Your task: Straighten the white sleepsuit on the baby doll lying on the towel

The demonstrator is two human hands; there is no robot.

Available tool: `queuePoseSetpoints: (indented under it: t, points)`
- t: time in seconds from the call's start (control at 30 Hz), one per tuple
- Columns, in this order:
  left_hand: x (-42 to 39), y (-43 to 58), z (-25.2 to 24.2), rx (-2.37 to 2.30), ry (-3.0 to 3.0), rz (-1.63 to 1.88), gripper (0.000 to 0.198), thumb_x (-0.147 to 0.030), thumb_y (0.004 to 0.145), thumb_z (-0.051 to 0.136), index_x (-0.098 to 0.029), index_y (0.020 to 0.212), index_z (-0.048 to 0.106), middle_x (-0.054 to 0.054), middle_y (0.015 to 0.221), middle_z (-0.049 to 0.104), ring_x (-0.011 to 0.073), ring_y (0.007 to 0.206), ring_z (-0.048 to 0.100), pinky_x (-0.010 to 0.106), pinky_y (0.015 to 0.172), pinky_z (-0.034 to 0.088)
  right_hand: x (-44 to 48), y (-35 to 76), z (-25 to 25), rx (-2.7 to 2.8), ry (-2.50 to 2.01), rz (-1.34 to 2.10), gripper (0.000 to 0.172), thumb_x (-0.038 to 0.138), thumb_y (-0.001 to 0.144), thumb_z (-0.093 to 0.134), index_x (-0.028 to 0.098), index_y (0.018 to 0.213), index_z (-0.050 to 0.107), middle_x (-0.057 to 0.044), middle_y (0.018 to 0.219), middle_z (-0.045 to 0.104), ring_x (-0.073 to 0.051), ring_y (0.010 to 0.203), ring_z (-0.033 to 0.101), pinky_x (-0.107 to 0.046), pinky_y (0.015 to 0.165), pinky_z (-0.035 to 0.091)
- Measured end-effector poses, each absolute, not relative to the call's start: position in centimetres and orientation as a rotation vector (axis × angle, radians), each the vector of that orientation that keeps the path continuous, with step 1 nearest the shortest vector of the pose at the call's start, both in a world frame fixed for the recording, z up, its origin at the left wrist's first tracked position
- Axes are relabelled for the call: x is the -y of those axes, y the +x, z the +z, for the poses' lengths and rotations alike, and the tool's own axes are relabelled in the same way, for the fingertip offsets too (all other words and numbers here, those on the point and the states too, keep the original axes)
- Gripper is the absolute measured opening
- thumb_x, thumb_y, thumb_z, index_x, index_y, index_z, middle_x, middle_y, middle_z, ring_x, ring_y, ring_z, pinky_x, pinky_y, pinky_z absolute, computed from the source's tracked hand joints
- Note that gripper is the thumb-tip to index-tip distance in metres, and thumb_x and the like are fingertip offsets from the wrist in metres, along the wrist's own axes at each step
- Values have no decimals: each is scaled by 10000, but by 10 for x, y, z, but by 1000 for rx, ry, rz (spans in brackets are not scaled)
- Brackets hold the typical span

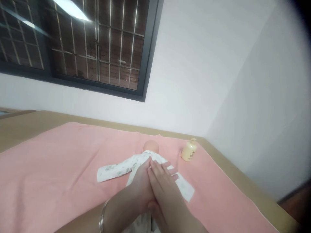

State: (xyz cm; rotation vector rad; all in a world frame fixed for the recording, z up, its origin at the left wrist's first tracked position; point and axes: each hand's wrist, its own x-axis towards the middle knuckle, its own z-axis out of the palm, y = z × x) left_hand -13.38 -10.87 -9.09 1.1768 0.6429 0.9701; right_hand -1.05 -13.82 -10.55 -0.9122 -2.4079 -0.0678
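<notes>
My left hand (141, 183), with a silver bangle (101, 215) at the wrist, is against my right hand (165, 184), palm to palm. The right hand's fingers lie stretched across the left palm, and some left fingertips stick out on the far side. Nothing shows between the palms. Beyond and below the hands lies what looks like a baby doll (151, 147), its bald head pointing away from me. It wears a white printed long-sleeved garment (114, 171) with both sleeves spread out. My hands and forearms cover much of its body.
A cream pump bottle (189, 152) stands to the right of the doll's head. Under everything is a pink cloth (60, 161), spread over a tan surface (43, 121). White walls (189, 74) rise behind and at the right, with a dark-framed barred window (97, 42) at upper left.
</notes>
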Motion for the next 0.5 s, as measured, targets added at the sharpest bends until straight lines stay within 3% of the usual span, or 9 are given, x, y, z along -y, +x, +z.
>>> queuePoseSetpoints:
  t: [0.07,0.13,0.2,0.27,0.37,0.5]
  points:
    - [97,-137,-96,-576,1027,942,827,-704,873,150,-84,1344,429,208,1300,538,324,1229,503,561,1027,366,135,-8,-118,2393,-841,31,715,306,863,491,143,1496,204,-109,1528,216,-338,1387,220,-552,1124,225]
    - [90,-138,-109,-646,1027,1048,765,-689,883,242,-141,1405,353,166,1381,474,299,1307,415,511,1098,289,124,4,-122,2329,-829,106,595,316,907,428,199,1472,285,-74,1502,299,-294,1374,277,-520,1122,257]
    - [88,-143,-124,-872,1320,1156,628,-598,899,383,-224,1403,375,96,1441,416,276,1370,308,472,1153,185,105,21,-121,2136,-945,223,493,320,959,340,235,1445,340,-63,1470,364,-254,1354,329,-497,1103,306]
    - [91,-153,-139,-1018,1816,1054,522,-474,893,479,-248,1362,447,73,1446,412,292,1369,293,496,1161,137,83,34,-120,1899,-1110,390,451,353,977,331,252,1413,391,-68,1434,420,-235,1316,393,-470,1063,373]
    - [98,-167,-153,-844,2545,776,451,-301,860,503,-192,1297,515,105,1375,491,305,1301,385,504,1140,206,57,34,-124,1993,-1071,510,411,373,970,373,243,1340,499,-66,1405,460,-225,1302,414,-452,1079,352]
    - [96,-168,-169,-622,2995,820,349,-318,837,514,-172,1145,588,106,1195,615,268,1137,527,421,1046,388,43,5,-125,2497,-813,395,386,322,965,398,247,1321,529,-26,1441,414,-210,1374,291,-453,1151,188]
